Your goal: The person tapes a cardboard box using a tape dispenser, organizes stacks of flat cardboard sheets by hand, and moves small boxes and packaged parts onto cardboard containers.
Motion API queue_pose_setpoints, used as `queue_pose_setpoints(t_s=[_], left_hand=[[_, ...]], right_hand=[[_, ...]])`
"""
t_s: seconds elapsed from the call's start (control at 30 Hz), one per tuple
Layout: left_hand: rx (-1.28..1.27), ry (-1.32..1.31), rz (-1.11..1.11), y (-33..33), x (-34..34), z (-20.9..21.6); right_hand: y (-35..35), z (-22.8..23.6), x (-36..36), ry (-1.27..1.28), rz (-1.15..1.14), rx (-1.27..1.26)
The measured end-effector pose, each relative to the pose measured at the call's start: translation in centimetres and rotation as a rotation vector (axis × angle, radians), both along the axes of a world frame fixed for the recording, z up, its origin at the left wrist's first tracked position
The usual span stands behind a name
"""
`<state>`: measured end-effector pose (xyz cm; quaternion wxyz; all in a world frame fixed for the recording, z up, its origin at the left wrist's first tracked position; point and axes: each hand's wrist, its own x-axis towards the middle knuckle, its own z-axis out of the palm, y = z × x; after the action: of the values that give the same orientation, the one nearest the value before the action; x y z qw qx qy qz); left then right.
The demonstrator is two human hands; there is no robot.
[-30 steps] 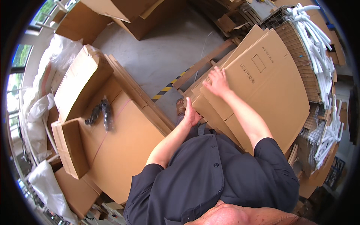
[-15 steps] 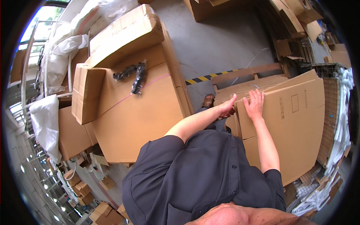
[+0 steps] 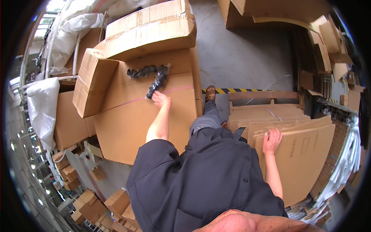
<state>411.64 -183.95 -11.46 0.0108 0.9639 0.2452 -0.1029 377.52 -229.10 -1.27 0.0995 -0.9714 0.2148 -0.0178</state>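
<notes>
My left hand point(image 3: 161, 99) reaches over a large cardboard box point(image 3: 143, 129) on the left. Its fingers close on the near end of a black part wrapped in clear plastic point(image 3: 159, 80). A second black plastic-wrapped piece point(image 3: 141, 72) lies against the first one's far end; what these parts are cannot be made out. On the right, my right hand point(image 3: 273, 140) has its fingers hooked over the upper edge of a big flat cardboard sheet point(image 3: 301, 162), which leans among other sheets. The fingertips behind that edge are hidden.
Raised flaps point(image 3: 150, 31) stand along the box's far and left sides. Stacked flattened cardboard point(image 3: 266, 114) lies by a wooden pallet point(image 3: 266, 96). Black-and-yellow floor tape point(image 3: 239, 91) runs beyond my foot. More cartons stand far right and lower left.
My left hand has swung from the cardboard sheets over to the black wrapped part. My right hand stays at the sheet's edge, its fingers now curled over it. The view has shifted.
</notes>
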Motion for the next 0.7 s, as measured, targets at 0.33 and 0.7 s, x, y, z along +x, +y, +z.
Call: queue_pose_setpoints(t_s=[0.33, 0.7], left_hand=[[0.012, 0.389, -0.263, 5.7, 9.8, -0.9], [0.165, 0.391, -0.838, 13.5, 19.7, 0.5]], right_hand=[[-0.5, 1.9, 5.5, 0.607, -0.071, -0.037], [-3.0, -1.4, 12.5, 0.716, -0.128, 0.501]])
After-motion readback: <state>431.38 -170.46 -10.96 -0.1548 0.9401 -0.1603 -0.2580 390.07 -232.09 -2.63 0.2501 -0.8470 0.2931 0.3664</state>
